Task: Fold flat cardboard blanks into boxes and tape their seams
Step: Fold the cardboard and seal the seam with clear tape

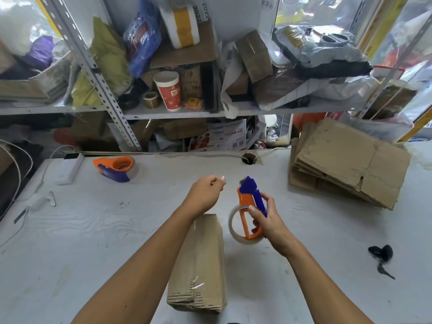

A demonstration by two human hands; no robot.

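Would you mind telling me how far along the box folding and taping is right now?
One box looks folded, with clear tape along its top seam. The right hand holds the tape dispenser above the table; the left hand, fingers curled, appears to hold nothing. A stack of flat blanks remains to be folded.

Bare table [98,230] left of box [201,265]; blank stack [346,164] blocks far right.

White table [93,230] bearing a taped cardboard box [198,265], a stack of flat blanks [346,164], a spare tape dispenser [115,167], a white power bank [70,168] and keys [382,256].
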